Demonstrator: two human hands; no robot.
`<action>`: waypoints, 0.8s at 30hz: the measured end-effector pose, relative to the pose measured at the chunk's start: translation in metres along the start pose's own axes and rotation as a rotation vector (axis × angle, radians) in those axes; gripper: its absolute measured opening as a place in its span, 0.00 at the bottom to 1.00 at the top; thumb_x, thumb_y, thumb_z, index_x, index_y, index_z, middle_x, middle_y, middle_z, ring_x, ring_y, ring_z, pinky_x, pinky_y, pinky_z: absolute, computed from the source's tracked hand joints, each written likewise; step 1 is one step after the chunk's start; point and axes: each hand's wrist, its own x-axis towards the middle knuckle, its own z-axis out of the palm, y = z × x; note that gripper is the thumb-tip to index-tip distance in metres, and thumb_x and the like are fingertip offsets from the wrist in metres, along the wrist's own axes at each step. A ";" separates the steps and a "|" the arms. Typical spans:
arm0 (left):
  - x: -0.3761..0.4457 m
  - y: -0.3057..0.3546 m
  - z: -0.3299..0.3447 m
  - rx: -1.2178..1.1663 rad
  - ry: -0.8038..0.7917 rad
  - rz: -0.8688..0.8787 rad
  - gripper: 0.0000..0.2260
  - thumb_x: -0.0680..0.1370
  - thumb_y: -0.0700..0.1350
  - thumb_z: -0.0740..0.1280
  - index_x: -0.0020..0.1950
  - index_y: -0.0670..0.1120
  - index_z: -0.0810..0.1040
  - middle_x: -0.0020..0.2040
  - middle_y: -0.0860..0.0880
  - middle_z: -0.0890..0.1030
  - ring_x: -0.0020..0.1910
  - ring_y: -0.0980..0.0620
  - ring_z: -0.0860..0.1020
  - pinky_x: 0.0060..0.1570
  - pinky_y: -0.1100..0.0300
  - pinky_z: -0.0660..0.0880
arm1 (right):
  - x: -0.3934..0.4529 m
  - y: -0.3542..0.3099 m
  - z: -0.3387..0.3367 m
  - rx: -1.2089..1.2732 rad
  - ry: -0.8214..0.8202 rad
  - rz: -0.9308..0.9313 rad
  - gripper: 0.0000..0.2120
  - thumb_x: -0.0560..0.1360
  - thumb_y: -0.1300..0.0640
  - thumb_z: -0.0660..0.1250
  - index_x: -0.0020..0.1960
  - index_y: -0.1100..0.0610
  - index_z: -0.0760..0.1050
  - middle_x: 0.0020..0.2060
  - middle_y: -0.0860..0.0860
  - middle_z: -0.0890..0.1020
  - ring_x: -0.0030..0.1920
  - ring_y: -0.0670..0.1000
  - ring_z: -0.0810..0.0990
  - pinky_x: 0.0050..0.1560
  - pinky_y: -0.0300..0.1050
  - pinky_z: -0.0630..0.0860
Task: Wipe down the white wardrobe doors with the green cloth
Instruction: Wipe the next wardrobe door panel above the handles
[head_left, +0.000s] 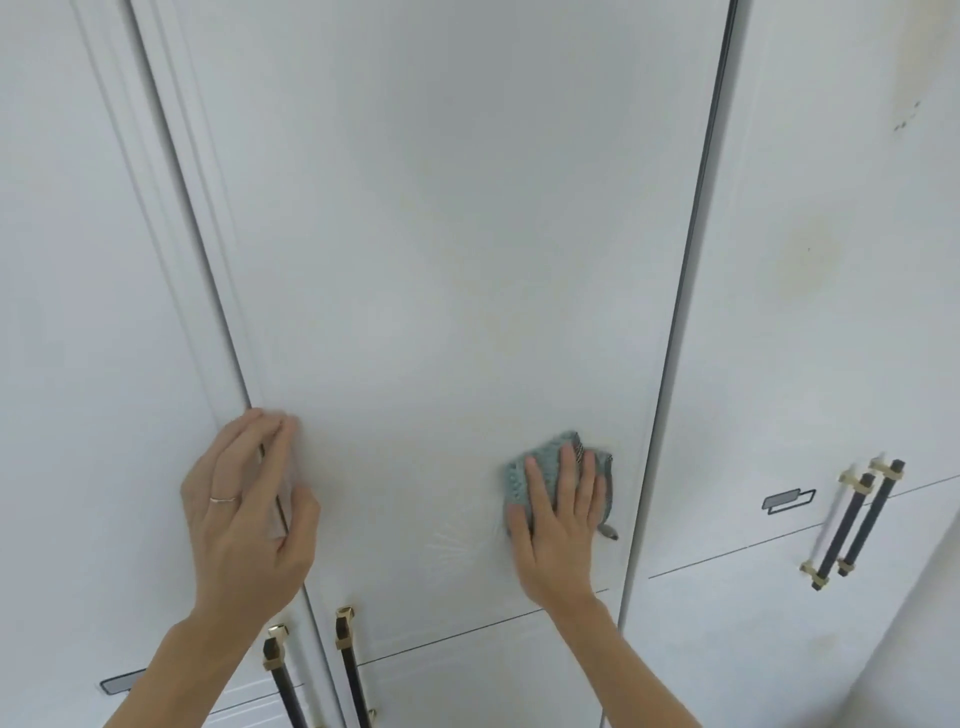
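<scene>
At the far left stands a white wardrobe door (78, 312) with raised moulding along its right edge and a small grey label (122, 682) low down. Near its lower right corner a dark handle with brass ends (283, 680) runs downward, and just beside it, across the gap between doors, a second matching handle (350, 670) hangs on the middle door (441, 234).

The left hand (247, 512) reaches up at the gap between these two doors. Its fingers are nearly straight and lie over the left edge of the middle door, the thumb spread apart on the door's face; it holds nothing. A thin ring (223, 500) sits on one finger.

The middle door is a broad flat white panel with faint yellowish marks on it. Towards its right side, at about the height of the left hand, the right hand (558, 525) presses the green cloth (545, 467) flat against the panel with straight, slightly spread fingers. The cloth is bunched under the palm and fingers, showing above the fingertips and down the right side of the hand, where a small dark tag hangs.

A dark gap separates the middle door from the right door (831, 338), which bears a yellowish stain (802, 254) and a few dark specks higher up. Lower on it are another grey label (787, 500) and a pair of dark handles with brass ends (857, 525), side by side.
</scene>
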 end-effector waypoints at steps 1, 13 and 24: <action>0.008 -0.003 -0.003 -0.030 0.005 0.026 0.17 0.77 0.33 0.63 0.65 0.30 0.79 0.60 0.32 0.79 0.60 0.30 0.79 0.63 0.41 0.74 | 0.041 0.000 -0.014 -0.003 0.054 -0.025 0.26 0.86 0.43 0.48 0.83 0.43 0.51 0.83 0.52 0.49 0.82 0.60 0.48 0.77 0.68 0.51; 0.104 -0.013 -0.011 0.047 0.115 0.108 0.17 0.78 0.36 0.65 0.66 0.38 0.81 0.63 0.37 0.80 0.63 0.36 0.72 0.66 0.40 0.66 | 0.249 -0.024 -0.096 -0.109 0.352 -0.085 0.25 0.87 0.48 0.51 0.82 0.53 0.57 0.81 0.58 0.58 0.82 0.61 0.53 0.79 0.65 0.52; 0.116 -0.013 -0.011 0.081 0.141 0.137 0.15 0.77 0.36 0.67 0.63 0.37 0.83 0.59 0.38 0.83 0.58 0.35 0.75 0.57 0.35 0.71 | 0.181 -0.019 -0.078 -0.083 0.105 -0.189 0.26 0.86 0.43 0.48 0.82 0.46 0.56 0.83 0.54 0.53 0.83 0.59 0.49 0.79 0.66 0.50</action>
